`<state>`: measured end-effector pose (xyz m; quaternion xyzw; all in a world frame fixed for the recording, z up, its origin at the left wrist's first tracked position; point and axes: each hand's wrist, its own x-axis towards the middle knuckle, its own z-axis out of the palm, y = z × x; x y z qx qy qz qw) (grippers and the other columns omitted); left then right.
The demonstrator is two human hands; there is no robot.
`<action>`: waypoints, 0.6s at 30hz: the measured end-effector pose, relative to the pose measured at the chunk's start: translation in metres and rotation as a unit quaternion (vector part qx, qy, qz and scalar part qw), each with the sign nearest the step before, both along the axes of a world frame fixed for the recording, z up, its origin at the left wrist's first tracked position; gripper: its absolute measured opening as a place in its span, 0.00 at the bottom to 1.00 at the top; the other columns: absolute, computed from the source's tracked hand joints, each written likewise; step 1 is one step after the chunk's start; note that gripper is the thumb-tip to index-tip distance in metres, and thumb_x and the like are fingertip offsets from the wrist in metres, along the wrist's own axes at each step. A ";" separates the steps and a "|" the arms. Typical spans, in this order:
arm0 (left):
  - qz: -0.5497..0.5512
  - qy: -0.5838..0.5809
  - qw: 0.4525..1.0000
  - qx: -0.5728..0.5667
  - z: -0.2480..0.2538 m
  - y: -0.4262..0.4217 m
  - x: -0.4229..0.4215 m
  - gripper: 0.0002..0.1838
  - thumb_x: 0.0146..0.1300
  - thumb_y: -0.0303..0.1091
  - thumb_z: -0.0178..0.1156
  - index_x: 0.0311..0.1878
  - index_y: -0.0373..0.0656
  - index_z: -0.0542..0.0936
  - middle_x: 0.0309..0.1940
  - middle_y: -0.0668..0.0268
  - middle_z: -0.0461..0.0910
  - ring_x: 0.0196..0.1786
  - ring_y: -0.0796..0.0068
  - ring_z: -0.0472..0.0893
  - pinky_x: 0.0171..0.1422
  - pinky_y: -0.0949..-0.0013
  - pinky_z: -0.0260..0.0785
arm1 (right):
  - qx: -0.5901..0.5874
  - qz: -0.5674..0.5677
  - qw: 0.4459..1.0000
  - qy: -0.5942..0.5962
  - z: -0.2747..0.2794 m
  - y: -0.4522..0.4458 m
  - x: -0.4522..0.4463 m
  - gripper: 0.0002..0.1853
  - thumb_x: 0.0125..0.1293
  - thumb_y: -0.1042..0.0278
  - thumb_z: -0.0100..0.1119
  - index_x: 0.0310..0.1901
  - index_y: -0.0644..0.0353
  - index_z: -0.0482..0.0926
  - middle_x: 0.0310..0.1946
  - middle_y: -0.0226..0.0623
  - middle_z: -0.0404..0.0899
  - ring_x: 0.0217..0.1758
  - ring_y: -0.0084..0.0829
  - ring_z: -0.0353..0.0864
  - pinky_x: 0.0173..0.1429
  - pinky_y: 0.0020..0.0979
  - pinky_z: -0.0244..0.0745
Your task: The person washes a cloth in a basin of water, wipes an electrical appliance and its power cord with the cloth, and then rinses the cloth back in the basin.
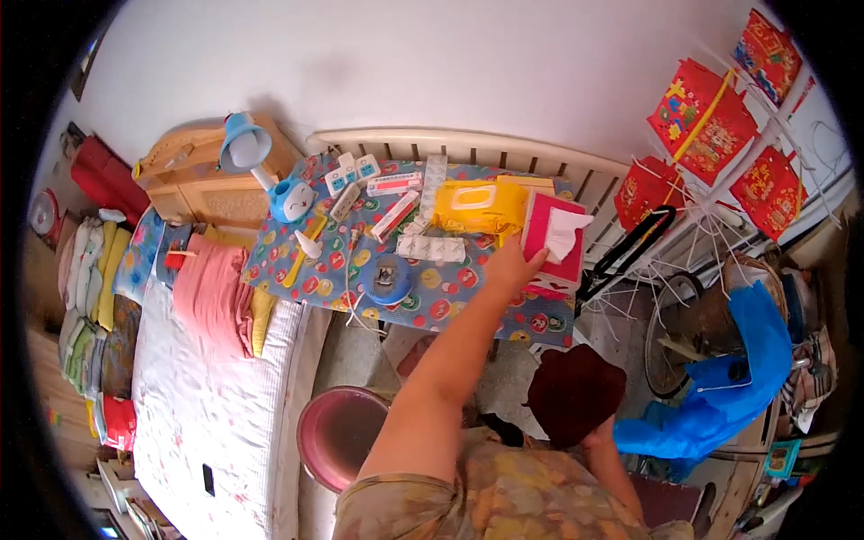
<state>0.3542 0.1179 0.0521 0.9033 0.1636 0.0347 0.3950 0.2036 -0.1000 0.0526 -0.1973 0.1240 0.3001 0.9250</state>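
Observation:
My left hand reaches over the table to the pink tissue box, from which a white tissue stands up. The thumb lies over the box's left edge; the other fingers are partly hidden beside the yellow wet-wipes pack. Close to my body, my right hand is closed on a dark maroon cloth, which hides most of its fingers. Left of the wipes are a white blister pack, small medicine boxes and a round blue object.
A patterned cloth covers the table. A blue lamp and a power strip stand at its left. A pink bucket is below, beside the bed. White racks with red decorations and a blue plastic bag are right.

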 end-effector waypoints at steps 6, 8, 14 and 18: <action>0.047 -0.147 0.988 0.004 -0.027 0.057 -0.065 0.25 0.50 0.41 0.61 0.50 0.41 0.69 0.38 0.56 0.76 0.45 0.56 0.74 0.49 0.59 0.66 | 0.034 0.031 0.999 -0.008 0.001 0.005 0.015 0.25 0.63 0.54 0.43 0.60 0.56 0.60 0.61 0.41 0.60 0.60 0.44 0.63 0.64 0.45 0.58; 0.108 -0.185 0.975 0.057 -0.032 0.089 -0.100 0.29 0.47 0.37 0.63 0.53 0.41 0.67 0.41 0.56 0.74 0.48 0.56 0.72 0.53 0.58 0.63 | -0.028 0.073 0.990 -0.116 -0.010 0.002 0.018 0.25 0.64 0.54 0.40 0.61 0.55 0.58 0.61 0.40 0.59 0.61 0.41 0.61 0.65 0.43 0.57; 0.257 -0.161 0.944 0.128 -0.063 0.165 -0.161 0.49 0.37 0.40 0.70 0.63 0.42 0.55 0.56 0.51 0.61 0.58 0.50 0.62 0.61 0.55 0.55 | 0.087 0.088 0.992 0.002 0.007 0.039 0.039 0.26 0.65 0.55 0.39 0.63 0.53 0.55 0.63 0.38 0.57 0.64 0.39 0.58 0.67 0.41 0.53; 0.207 -0.096 0.959 0.169 -0.065 0.174 -0.146 0.57 0.31 0.44 0.73 0.66 0.45 0.49 0.58 0.51 0.57 0.61 0.53 0.59 0.65 0.52 0.48 | 0.043 0.134 0.990 -0.009 0.018 0.071 0.050 0.26 0.65 0.54 0.38 0.63 0.53 0.55 0.64 0.36 0.56 0.65 0.38 0.56 0.68 0.40 0.51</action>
